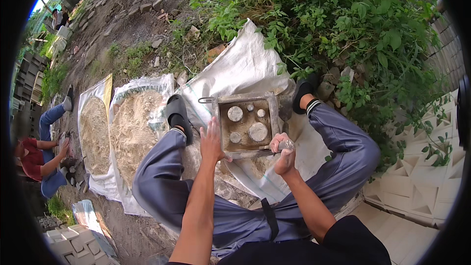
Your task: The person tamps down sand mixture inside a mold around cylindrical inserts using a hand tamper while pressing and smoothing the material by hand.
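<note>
— While the person sat on the ground, where was the mould?
— At the centre of the frame, between the two feet, on a white sack. It was a square metal frame with sandy mix and pale round plugs inside.
— And the hands?
— The left hand lay open, fingers spread, against the mould's left rim. The right hand was closed around a small pale tool at the mould's lower right corner.
— Anything else?
— Sand was heaped on sacks at centre left, another person crouched at the far left, and white blocks were stacked at lower right.
</note>
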`<state>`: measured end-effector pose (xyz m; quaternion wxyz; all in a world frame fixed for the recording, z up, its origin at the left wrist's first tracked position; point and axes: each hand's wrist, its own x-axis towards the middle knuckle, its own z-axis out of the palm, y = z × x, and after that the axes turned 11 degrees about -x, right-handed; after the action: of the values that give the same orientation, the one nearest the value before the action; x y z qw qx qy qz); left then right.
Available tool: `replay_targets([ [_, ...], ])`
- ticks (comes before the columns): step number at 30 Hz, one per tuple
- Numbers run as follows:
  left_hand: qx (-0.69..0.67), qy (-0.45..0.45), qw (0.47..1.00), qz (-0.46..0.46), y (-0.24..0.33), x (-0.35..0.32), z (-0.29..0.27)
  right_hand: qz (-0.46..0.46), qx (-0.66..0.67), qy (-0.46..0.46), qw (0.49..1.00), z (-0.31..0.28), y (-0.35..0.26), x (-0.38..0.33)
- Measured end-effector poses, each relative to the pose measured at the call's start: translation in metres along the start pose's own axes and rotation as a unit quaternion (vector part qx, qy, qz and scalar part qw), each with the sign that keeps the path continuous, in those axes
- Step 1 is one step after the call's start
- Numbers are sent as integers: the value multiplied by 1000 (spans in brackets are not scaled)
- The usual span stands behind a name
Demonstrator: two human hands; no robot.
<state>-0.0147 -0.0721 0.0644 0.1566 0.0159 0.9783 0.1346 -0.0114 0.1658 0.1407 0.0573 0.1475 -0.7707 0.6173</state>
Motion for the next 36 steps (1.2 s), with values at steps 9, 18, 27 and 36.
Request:
replay_targets([
  [9,-5,-14,999,-43,5,8,-7,-33,-88,-20,995,9,5,-1],
  [18,-41,-62,995,-73,6,10,-13,2,12,25,1000,18,13,-16],
  [27,-31,-80,993,-84,10,4,-18,13,-34,14,999,15,25,-16],
  [36,-23,-99,991,-87,7,7,-12,-14,-111,2,994,16,19,-8],
])
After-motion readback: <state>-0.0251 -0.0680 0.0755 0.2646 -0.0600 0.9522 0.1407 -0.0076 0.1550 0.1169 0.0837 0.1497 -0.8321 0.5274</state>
